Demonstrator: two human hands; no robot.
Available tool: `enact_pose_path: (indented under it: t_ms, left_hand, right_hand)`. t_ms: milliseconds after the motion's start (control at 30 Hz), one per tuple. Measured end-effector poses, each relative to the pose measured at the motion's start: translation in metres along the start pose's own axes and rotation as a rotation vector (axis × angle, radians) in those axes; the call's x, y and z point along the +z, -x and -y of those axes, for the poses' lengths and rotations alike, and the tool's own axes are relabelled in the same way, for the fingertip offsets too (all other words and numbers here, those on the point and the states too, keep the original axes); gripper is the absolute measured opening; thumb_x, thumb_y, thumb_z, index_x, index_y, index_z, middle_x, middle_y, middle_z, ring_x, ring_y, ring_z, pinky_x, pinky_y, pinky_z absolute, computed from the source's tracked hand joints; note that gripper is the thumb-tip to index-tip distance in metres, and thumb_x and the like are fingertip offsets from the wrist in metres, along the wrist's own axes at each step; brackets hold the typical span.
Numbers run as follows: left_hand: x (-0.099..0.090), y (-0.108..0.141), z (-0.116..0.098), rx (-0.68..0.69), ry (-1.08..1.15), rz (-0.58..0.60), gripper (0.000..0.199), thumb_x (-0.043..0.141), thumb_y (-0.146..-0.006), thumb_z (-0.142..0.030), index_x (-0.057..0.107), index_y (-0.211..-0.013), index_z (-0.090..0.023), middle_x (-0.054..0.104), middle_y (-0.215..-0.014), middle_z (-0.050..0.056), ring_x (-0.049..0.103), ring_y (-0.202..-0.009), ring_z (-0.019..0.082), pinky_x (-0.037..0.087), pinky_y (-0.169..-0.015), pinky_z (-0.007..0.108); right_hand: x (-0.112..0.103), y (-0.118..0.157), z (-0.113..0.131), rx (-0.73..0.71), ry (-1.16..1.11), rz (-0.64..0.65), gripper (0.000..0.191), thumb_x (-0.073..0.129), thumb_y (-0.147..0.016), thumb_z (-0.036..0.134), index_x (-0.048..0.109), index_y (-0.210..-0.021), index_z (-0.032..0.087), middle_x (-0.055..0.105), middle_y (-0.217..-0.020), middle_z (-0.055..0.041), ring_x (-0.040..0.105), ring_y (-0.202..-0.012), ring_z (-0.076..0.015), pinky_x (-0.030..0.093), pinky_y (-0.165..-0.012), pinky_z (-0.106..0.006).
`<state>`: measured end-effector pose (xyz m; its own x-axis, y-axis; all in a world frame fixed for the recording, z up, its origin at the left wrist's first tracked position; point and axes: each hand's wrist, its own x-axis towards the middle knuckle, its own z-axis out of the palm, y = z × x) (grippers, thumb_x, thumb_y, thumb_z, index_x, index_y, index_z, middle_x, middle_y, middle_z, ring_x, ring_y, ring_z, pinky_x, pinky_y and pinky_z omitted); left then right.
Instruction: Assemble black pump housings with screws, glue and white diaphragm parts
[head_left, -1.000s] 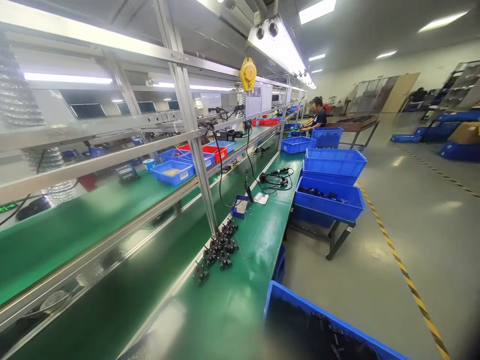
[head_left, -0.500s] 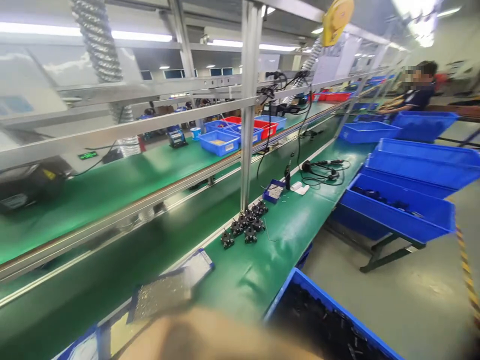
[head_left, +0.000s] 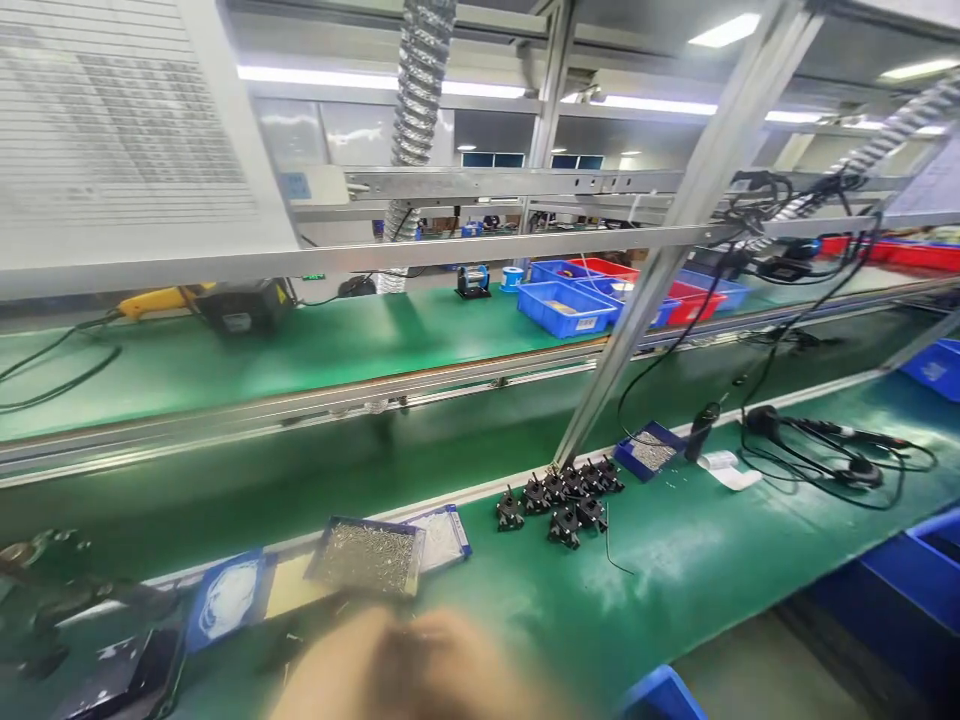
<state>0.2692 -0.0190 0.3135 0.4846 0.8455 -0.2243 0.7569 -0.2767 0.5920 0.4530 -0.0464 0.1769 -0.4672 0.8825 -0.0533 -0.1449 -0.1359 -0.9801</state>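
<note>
Very close to the camera at the bottom is a blurred hand shape [head_left: 420, 665]; I cannot tell whether it is one hand or both together. Its fingers are smeared, and anything held is hidden. Just beyond it lies a shallow tray of small metal screws [head_left: 371, 558]. A blue-edged tray with white contents [head_left: 441, 538] adjoins that. To the right, several small black parts with upright pins [head_left: 564, 522] stand grouped on the green bench [head_left: 517, 620]. A thin bent rod, like a hex key [head_left: 609, 545], lies beside them.
A smaller blue tray of metal bits [head_left: 651, 450], a black upright tool [head_left: 702, 432] and coiled black cables [head_left: 840, 450] lie further right. A metal post [head_left: 645, 290] rises behind the parts. Blue bins [head_left: 892, 590] stand at the bench's right edge. A dark device [head_left: 120, 670] sits lower left.
My view has swung left, so the bench parts appear further right and a paper sheet shows at upper left. The person at the right has left view. The hand shape stays low and blurred.
</note>
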Motion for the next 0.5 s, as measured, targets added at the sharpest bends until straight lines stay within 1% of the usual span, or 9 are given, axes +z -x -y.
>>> enact_pose_path:
  t_ms: [67,167,233,300,400,433,500]
  left_hand:
    - [0.005,0.003,0.002,-0.046,0.023,-0.023,0.033,0.066,-0.067,-0.028,0.061,-0.099,-0.028,0.071,-0.091,0.000,0.067,-0.083,0.021,0.050,-0.073,0.026]
    - [0.015,0.009,0.007,-0.160,0.068,-0.062,0.029,0.065,-0.069,-0.030,0.061,-0.097,-0.026,0.071,-0.087,0.000,0.067,-0.080,0.020,0.048,-0.069,0.025]
    - [0.024,0.015,0.014,-0.222,0.099,-0.084,0.026,0.065,-0.069,-0.031,0.060,-0.094,-0.025,0.071,-0.085,-0.001,0.067,-0.079,0.020,0.046,-0.065,0.025]
    - [0.033,0.020,0.023,-0.251,0.109,-0.111,0.030,0.068,-0.068,-0.032,0.058,-0.095,-0.026,0.071,-0.088,-0.002,0.068,-0.079,0.020,0.045,-0.063,0.024]
    - [0.044,0.027,0.038,-0.280,-0.007,-0.131,0.039,0.070,-0.067,-0.038,0.056,-0.101,-0.024,0.070,-0.092,0.000,0.068,-0.080,0.021,0.047,-0.063,0.025]
    - [0.046,0.029,0.043,-0.287,-0.066,-0.128,0.041,0.070,-0.067,-0.042,0.056,-0.101,-0.023,0.070,-0.092,0.002,0.068,-0.081,0.023,0.048,-0.066,0.027]
    - [0.050,0.031,0.051,-0.311,-0.110,-0.134,0.043,0.069,-0.067,-0.046,0.056,-0.099,-0.020,0.069,-0.094,0.005,0.068,-0.085,0.026,0.051,-0.073,0.032]
  right_hand:
    - [0.004,-0.004,-0.008,0.027,-0.081,-0.029,0.051,0.057,-0.099,0.055,0.053,-0.121,0.009,0.053,-0.081,-0.0025,0.051,-0.062,-0.0061,0.046,-0.058,-0.015]
    - [0.010,-0.008,-0.019,0.087,-0.188,-0.074,0.065,0.065,-0.087,0.068,0.055,-0.116,0.010,0.046,-0.066,0.0004,0.045,-0.053,-0.0062,0.038,-0.052,-0.014]
    - [0.015,-0.010,-0.026,0.144,-0.246,-0.094,0.070,0.065,-0.082,0.074,0.056,-0.110,0.011,0.042,-0.061,0.0014,0.041,-0.049,-0.0062,0.035,-0.050,-0.015]
    - [0.020,-0.013,-0.034,0.210,-0.291,-0.102,0.072,0.064,-0.080,0.078,0.056,-0.107,0.012,0.038,-0.058,0.0029,0.037,-0.047,-0.0059,0.033,-0.049,-0.015]
    - [0.032,-0.019,-0.043,0.308,-0.328,-0.115,0.072,0.068,-0.078,0.076,0.054,-0.111,0.013,0.038,-0.058,0.0038,0.035,-0.047,-0.0055,0.032,-0.049,-0.015]
    - [0.036,-0.021,-0.047,0.339,-0.331,-0.120,0.072,0.070,-0.077,0.073,0.053,-0.112,0.014,0.040,-0.060,0.0035,0.037,-0.048,-0.0057,0.032,-0.049,-0.014]
    - [0.043,-0.023,-0.053,0.391,-0.327,-0.126,0.072,0.074,-0.075,0.069,0.051,-0.117,0.015,0.045,-0.064,0.0025,0.041,-0.051,-0.0066,0.034,-0.051,-0.014]
